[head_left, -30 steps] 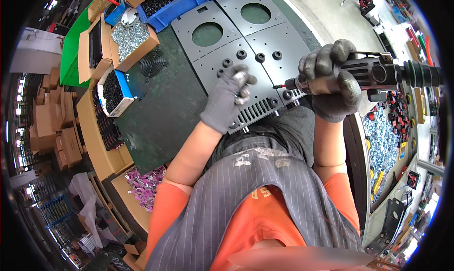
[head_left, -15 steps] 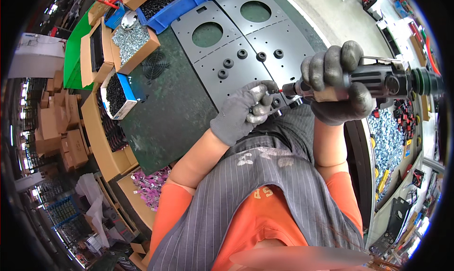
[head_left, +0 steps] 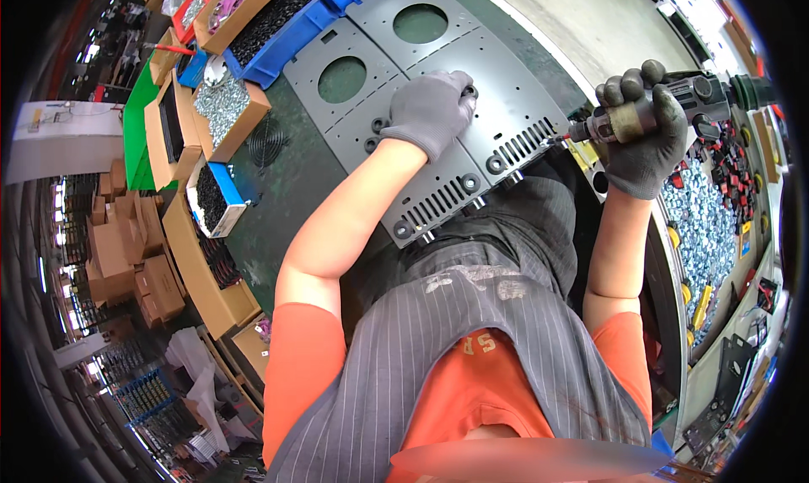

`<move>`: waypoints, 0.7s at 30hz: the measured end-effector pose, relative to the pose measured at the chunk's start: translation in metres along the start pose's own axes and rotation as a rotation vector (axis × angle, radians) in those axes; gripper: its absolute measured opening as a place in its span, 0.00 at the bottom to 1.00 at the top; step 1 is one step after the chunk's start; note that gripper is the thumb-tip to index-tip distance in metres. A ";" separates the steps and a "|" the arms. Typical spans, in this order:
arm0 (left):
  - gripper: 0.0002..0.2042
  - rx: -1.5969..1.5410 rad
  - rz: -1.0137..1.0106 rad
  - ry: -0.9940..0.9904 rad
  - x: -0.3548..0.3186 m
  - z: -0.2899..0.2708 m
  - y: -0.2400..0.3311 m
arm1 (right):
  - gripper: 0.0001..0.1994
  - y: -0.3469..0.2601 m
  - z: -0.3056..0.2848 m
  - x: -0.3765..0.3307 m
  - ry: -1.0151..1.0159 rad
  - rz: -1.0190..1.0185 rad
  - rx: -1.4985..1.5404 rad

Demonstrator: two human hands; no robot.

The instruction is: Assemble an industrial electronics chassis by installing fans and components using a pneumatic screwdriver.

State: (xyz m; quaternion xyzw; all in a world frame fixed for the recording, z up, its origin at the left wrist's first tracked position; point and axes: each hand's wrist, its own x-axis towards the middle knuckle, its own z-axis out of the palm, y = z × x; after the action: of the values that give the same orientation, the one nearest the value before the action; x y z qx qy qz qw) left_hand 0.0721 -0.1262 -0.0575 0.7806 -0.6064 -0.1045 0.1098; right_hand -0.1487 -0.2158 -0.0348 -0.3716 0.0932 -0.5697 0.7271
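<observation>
Apron [head_left: 379,348], dark and striped, is nearest. Just beyond it, with twelve o'clock pointing away from the body, two grey metal panels [head_left: 506,78] lie side by side on the green table [head_left: 261,184]. Along their near edge sit black rings [head_left: 469,183], from four to seven o'clock of the left hand [head_left: 430,112].

This gloved hand is over the panels, its fingers curled. At its two o'clock, one loose ring [head_left: 471,91] is at the fingertips; whether they pinch it, I cannot tell. More loose rings [head_left: 371,145] lie at its eight o'clock.

At three o'clock, the right hand [head_left: 649,150] is wrapped firmly around a power tool [head_left: 628,122]; its bit points to nine o'clock, near the panel edge.

Farther, from the left hand, a carton of silver screws [head_left: 243,122] stands at nine o'clock and a blue bin [head_left: 295,42] at ten. Farthest are stacked cartons [head_left: 114,251], beyond eight o'clock.
</observation>
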 end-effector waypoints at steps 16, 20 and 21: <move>0.14 -0.341 0.204 -0.134 0.015 0.040 0.075 | 0.16 0.018 -0.008 0.024 -0.078 0.023 -0.431; 0.14 -0.323 0.163 -0.226 0.017 0.032 0.074 | 0.16 0.023 -0.004 0.028 -0.141 0.123 -0.493; 0.14 -0.325 0.164 -0.226 0.017 0.036 0.072 | 0.16 0.023 -0.005 0.029 -0.141 0.123 -0.496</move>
State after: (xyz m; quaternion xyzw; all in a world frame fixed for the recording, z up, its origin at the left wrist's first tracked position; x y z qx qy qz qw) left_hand -0.0013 -0.1617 -0.0703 0.6839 -0.6515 -0.2783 0.1739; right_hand -0.1247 -0.2420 -0.0445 -0.5707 0.2014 -0.4570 0.6518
